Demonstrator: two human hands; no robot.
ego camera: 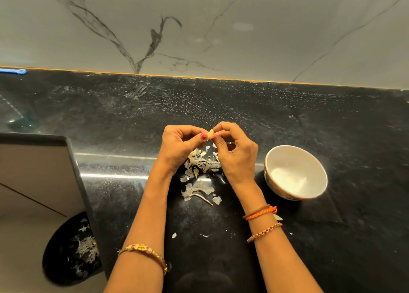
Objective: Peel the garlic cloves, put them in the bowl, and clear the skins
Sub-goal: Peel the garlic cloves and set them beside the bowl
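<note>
Mid-peel, task looks partway through. Left hand (180, 145) and right hand (233, 151) both raised over the counter (332, 120), fingertips of each pinching one clove (210, 134) between them; thumbs with red nails meet on it, so both hands are closed on the clove, working the skin off. The clove shows pale yellow; can't tell how much skin remains. Skins (200, 173) piled on the counter directly under the hands, trailing toward 6 o'clock, with a stem piece and a few loose flakes further down near 6. Bowl (295, 172) sits at 3 o'clock of the hands, just beside the right wrist, upright, on the counter. Inside looks white and glary; can't tell for sure if any peeled cloves are in it, none plainly visible. No unpeeled cloves visible on the counter, though some could be hidden under the hands or the pile. Bin (73, 250) at 8 o'clock, below the counter edge, already holds some skins, so some clearing seems done. Judged left: finish this clove, drop it in the bowl at 3 o'clock, then sweep the pile and stray flakes off the counter into the bin.
</note>
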